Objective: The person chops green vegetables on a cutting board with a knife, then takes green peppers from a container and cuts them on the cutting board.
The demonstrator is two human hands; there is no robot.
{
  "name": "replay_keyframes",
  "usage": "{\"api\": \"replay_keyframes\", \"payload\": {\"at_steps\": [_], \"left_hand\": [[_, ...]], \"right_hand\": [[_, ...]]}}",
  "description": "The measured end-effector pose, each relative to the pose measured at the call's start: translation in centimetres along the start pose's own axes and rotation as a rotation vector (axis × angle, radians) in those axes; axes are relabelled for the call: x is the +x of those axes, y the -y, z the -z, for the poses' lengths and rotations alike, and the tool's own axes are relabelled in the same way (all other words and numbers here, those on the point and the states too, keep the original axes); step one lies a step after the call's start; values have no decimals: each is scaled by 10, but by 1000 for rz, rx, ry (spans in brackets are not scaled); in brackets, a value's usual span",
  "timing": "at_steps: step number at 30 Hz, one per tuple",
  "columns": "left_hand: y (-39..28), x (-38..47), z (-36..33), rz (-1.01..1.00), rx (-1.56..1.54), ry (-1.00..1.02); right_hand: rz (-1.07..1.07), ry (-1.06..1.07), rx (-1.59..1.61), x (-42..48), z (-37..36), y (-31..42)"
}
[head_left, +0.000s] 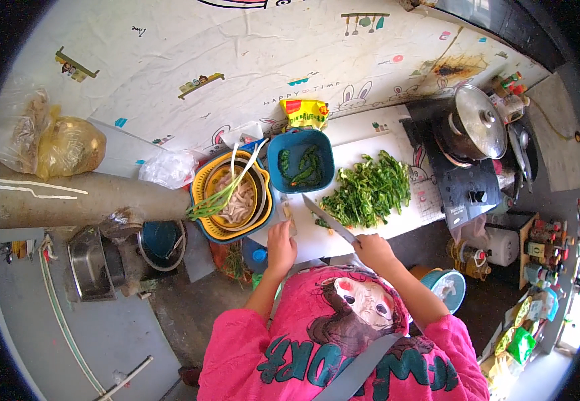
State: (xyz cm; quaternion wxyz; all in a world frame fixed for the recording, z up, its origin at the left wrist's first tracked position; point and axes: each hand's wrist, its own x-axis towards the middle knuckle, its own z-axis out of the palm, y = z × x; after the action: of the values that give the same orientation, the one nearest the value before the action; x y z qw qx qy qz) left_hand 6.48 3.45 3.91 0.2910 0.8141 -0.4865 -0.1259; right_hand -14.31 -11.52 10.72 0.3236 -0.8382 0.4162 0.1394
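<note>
My right hand (374,251) grips a kitchen knife (329,218) by its handle, its blade slanting up and left over the white board (315,240). Right of the blade lies a heap of chopped leafy greens (370,193). In the fingers of my left hand (282,250) is a small pale, yellowish item (288,214) at the board's left side; what it is stays unclear. Above my hands stands a blue square basin (300,145) with several green peppers (301,165) inside. To the left, scallions (224,193) lie across a bowl of sliced pale food (239,200) in a yellow basket (200,195).
A lidded pot (475,123) sits on the black cooktop (462,193) at right. Behind the basin leans a yellow seasoning bag (305,114). A crumpled plastic bag (168,168) lies left of the basket. Below right is a blue bin (452,295); a metal sink (89,265) is far left.
</note>
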Motion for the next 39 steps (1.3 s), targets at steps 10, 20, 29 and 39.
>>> {"api": "replay_keyframes", "payload": {"at_steps": [10,20,29,39], "left_hand": [[-39,26,25,-126,95,-66],[-31,50,13,-296,302,108],[-4,51,-14,-305,378,233],[0,56,-20,-431,342,184]], "right_hand": [[87,-23,-84,-15,31,-3],[196,-25,-218,3,5,-4],[177,60,-293,11,-4,-9],[138,93,-270,20,-18,-18]]}}
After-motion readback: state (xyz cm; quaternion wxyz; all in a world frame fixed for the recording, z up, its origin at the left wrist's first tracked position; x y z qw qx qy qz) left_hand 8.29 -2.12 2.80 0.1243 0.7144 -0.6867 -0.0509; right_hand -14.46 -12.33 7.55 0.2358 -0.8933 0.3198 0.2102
